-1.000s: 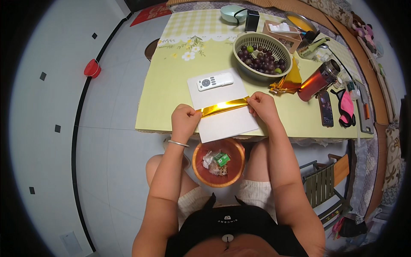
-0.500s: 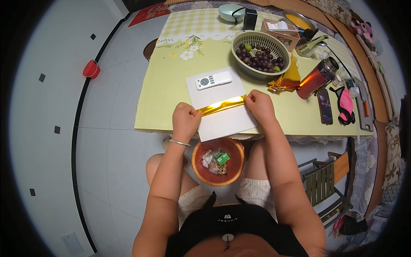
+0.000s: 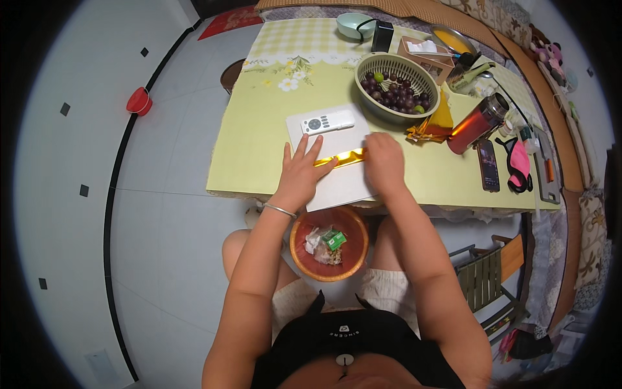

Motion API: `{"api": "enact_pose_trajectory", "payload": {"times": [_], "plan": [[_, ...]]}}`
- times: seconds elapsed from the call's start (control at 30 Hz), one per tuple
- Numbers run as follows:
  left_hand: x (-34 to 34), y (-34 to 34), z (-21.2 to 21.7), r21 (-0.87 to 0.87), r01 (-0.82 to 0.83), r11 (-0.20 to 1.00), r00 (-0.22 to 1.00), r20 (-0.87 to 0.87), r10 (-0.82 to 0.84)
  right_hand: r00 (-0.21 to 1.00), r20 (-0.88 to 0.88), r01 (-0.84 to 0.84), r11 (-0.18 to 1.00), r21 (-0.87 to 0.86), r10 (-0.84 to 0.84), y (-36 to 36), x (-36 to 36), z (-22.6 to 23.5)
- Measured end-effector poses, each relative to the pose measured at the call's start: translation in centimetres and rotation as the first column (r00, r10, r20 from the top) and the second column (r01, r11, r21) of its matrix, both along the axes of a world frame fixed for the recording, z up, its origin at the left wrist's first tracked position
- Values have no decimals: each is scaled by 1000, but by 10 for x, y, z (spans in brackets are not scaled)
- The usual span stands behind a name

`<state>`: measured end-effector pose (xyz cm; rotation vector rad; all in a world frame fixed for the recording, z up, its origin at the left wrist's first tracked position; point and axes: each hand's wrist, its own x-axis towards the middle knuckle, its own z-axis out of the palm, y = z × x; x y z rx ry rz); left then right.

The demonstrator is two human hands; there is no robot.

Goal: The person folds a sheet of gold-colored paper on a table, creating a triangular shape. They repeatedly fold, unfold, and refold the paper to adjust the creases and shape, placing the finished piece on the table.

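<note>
Right at the near edge of the worktop (image 3: 259, 162), a narrow strip of gold foil (image 3: 340, 158) lies across a white sheet of paper (image 3: 340, 185). The left hand (image 3: 299, 172) rests flat on the strip's left end with its fingers spread wide, pinning it rather than gripping. The right hand (image 3: 383, 162) covers the other end, fingers curled down over it; whether it pinches the foil or merely presses, I cannot tell. A white remote control (image 3: 329, 121) sits just beyond, toward the far edge, and a basket of dark grapes (image 3: 396, 87) stands further back to the right. More crumpled gold foil (image 3: 429, 129) lies near the basket. The strip looks feather-light, thin and slick, likely to crease or tear, so I'd judge it best held gently by its two ends.
</note>
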<state>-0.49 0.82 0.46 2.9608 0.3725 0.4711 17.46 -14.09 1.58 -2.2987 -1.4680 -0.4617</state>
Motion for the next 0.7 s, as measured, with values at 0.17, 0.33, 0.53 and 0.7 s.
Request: {"api": "enact_pose_trajectory", "payload": {"times": [0.17, 0.33, 0.53, 0.7], "plan": [[-3, 2, -1, -48, -7, 999, 1000, -4, 7, 920, -201, -377, 903, -206, 337, -1, -36, -23], [-28, 4, 16, 34, -142, 989, 988, -50, 144, 955, -210, -269, 911, -312, 210, -18, -23, -17], [-9, -18, 23, 48, 135, 990, 914, 381, -143, 960, -171, -269, 896, -354, 221, -20, -22, -13], [20, -50, -3, -137, 54, 989, 998, 48, -47, 961, -151, -272, 901, -337, 233, -20, -18, -21]]}}
